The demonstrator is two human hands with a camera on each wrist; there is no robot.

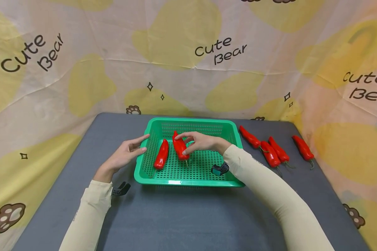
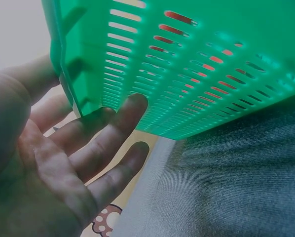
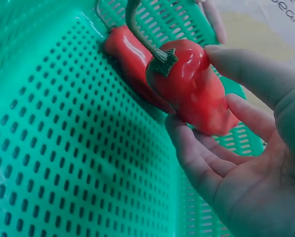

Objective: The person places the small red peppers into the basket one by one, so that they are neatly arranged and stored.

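Observation:
My right hand [image 1: 201, 141] reaches into a green plastic basket [image 1: 188, 182] and holds a long red pepper [image 1: 179, 148] between thumb and fingers. In the right wrist view, this pepper [image 3: 187, 79] has its green stem toward the camera, and the right hand [image 3: 251, 182] curves around its side. A second red pepper [image 1: 161, 155] lies to its left on the basket floor. At the basket's left rim is my left hand [image 1: 125, 153], its fingers fairly straight. The left wrist view shows the left hand [image 2: 73, 153] with fingertips along the basket's slotted outer wall [image 2: 187, 64].
On the grey table [image 1: 188, 216], right of the basket, lie several more red peppers, with one pepper [image 1: 303, 148] set apart farthest right. Patterned cloth [image 1: 176, 42] hangs behind and along the sides. Dark straps [image 1: 120, 189] show at both wrists.

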